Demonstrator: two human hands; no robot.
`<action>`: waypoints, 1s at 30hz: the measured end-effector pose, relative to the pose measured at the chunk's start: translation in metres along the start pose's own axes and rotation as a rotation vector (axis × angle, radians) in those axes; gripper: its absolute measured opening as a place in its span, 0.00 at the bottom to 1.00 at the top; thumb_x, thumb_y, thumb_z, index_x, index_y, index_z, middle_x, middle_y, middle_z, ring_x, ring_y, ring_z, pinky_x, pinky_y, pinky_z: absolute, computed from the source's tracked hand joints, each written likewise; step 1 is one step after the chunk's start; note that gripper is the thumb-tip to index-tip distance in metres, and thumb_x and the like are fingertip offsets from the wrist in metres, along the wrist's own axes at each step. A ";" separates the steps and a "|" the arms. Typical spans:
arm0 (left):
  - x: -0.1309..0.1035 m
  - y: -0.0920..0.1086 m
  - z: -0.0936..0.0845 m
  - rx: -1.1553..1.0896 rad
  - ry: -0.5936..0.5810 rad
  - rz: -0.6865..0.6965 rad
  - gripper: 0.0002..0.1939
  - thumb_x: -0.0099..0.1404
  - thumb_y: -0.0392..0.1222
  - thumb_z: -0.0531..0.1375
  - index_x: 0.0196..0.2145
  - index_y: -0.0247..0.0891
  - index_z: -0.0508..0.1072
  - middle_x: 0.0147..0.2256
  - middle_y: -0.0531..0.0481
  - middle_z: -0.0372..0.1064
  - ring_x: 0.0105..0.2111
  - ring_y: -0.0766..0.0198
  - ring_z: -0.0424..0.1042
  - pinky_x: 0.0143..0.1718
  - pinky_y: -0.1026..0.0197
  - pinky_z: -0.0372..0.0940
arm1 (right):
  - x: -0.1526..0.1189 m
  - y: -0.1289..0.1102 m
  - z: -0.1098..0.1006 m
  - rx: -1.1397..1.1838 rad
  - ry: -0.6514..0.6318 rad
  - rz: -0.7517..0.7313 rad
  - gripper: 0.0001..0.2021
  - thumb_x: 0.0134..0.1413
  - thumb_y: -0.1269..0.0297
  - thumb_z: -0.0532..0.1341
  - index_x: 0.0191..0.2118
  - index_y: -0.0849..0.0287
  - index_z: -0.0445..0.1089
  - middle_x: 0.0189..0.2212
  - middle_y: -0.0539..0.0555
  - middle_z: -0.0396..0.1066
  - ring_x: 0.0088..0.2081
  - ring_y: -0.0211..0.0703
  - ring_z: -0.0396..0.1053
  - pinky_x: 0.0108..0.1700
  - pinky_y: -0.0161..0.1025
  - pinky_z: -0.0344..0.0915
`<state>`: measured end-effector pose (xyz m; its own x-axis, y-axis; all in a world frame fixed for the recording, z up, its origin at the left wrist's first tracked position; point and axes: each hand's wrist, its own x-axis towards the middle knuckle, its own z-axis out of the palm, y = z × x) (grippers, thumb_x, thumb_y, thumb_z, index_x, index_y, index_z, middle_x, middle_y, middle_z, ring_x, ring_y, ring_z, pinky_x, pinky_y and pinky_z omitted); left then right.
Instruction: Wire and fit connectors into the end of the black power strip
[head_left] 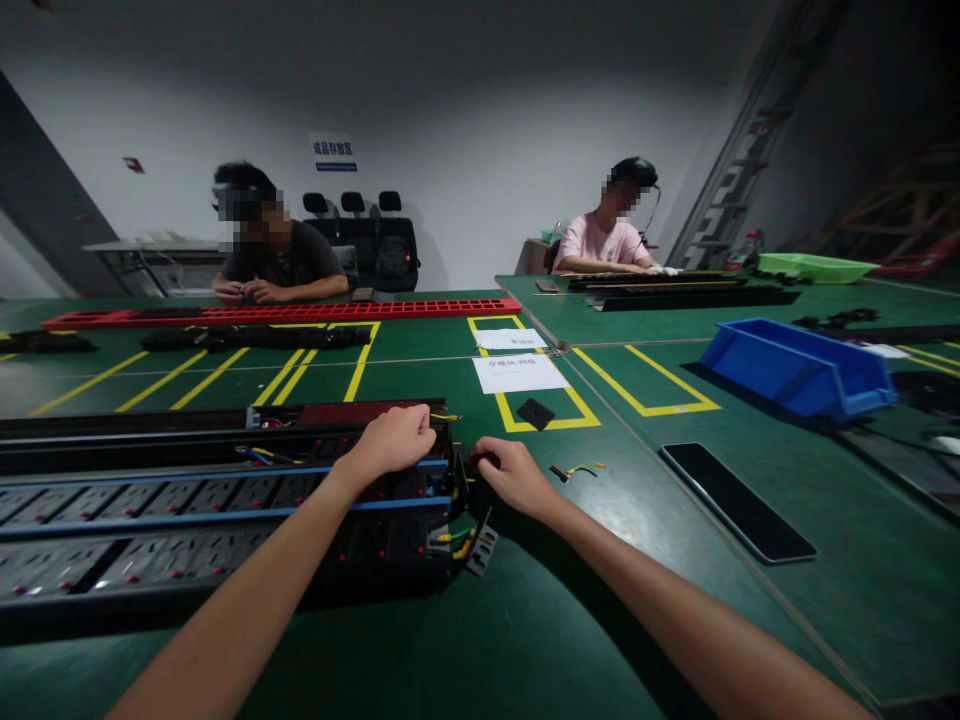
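Several long power strips (210,545) lie side by side before me, their ends toward the middle. My left hand (394,437) is closed over the end of one of the farther strips, fingertips hidden from view. Just past the strip ends, my right hand (514,475) is closed in a pinch beside a dark end piece; what its fingers hold is too dark to make out. Below it, a grey end plate (482,550) hangs tilted at the nearest strip, with yellow-green wires (454,538) next to it.
Right of my hands lie a small wired connector (576,471) and a phone (739,502). Farther off are a flat black piece (535,413), paper sheets (519,374), a blue bin (795,375) and a red rack (285,314). Two people sit across the green table (600,610).
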<state>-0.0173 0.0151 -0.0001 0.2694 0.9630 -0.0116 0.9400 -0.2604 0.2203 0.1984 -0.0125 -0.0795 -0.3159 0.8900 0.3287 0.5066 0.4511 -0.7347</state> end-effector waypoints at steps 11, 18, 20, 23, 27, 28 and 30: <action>0.001 -0.002 0.001 0.007 0.012 0.004 0.05 0.62 0.42 0.53 0.30 0.42 0.66 0.30 0.48 0.73 0.29 0.57 0.70 0.30 0.58 0.55 | 0.000 0.001 0.001 -0.007 0.004 -0.007 0.12 0.50 0.75 0.54 0.33 0.58 0.75 0.30 0.53 0.76 0.33 0.45 0.72 0.36 0.37 0.62; 0.001 -0.002 0.002 0.008 0.020 0.012 0.05 0.62 0.42 0.53 0.30 0.42 0.66 0.30 0.47 0.73 0.29 0.57 0.70 0.29 0.58 0.54 | 0.000 0.001 0.000 -0.001 0.001 0.001 0.13 0.50 0.75 0.54 0.34 0.57 0.76 0.31 0.53 0.77 0.34 0.45 0.73 0.37 0.37 0.62; 0.001 -0.002 0.002 0.007 0.018 0.010 0.05 0.62 0.42 0.53 0.30 0.42 0.66 0.30 0.47 0.73 0.29 0.57 0.70 0.30 0.58 0.55 | 0.000 0.000 0.000 -0.003 0.001 0.000 0.13 0.50 0.75 0.55 0.34 0.57 0.76 0.31 0.53 0.77 0.34 0.45 0.73 0.37 0.37 0.62; 0.001 -0.002 0.002 0.000 0.017 0.008 0.05 0.62 0.42 0.53 0.30 0.42 0.67 0.30 0.47 0.73 0.29 0.57 0.70 0.30 0.58 0.55 | 0.000 0.000 0.000 -0.012 0.002 0.000 0.13 0.51 0.76 0.55 0.34 0.57 0.76 0.31 0.53 0.77 0.34 0.45 0.72 0.37 0.37 0.62; 0.001 -0.001 0.002 0.003 0.018 0.010 0.05 0.62 0.42 0.53 0.30 0.42 0.66 0.30 0.48 0.73 0.29 0.58 0.69 0.30 0.58 0.56 | 0.000 -0.001 0.000 -0.020 -0.004 0.009 0.13 0.51 0.76 0.55 0.34 0.57 0.75 0.31 0.52 0.77 0.34 0.44 0.72 0.37 0.37 0.62; 0.000 -0.001 0.001 0.004 0.017 0.009 0.05 0.62 0.42 0.53 0.30 0.42 0.66 0.30 0.48 0.73 0.29 0.58 0.69 0.30 0.58 0.56 | 0.000 -0.001 -0.001 -0.016 -0.006 0.009 0.13 0.51 0.76 0.55 0.34 0.57 0.75 0.31 0.52 0.77 0.34 0.44 0.72 0.37 0.37 0.62; 0.000 0.000 0.001 0.005 0.016 0.008 0.05 0.62 0.42 0.53 0.30 0.42 0.67 0.30 0.48 0.73 0.29 0.58 0.69 0.30 0.58 0.56 | 0.000 -0.002 -0.001 -0.010 -0.009 0.010 0.13 0.51 0.75 0.54 0.34 0.57 0.75 0.31 0.52 0.77 0.34 0.44 0.73 0.37 0.37 0.62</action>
<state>-0.0175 0.0153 -0.0012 0.2733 0.9619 0.0052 0.9389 -0.2680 0.2159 0.1983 -0.0134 -0.0778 -0.3177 0.8938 0.3164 0.5179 0.4431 -0.7317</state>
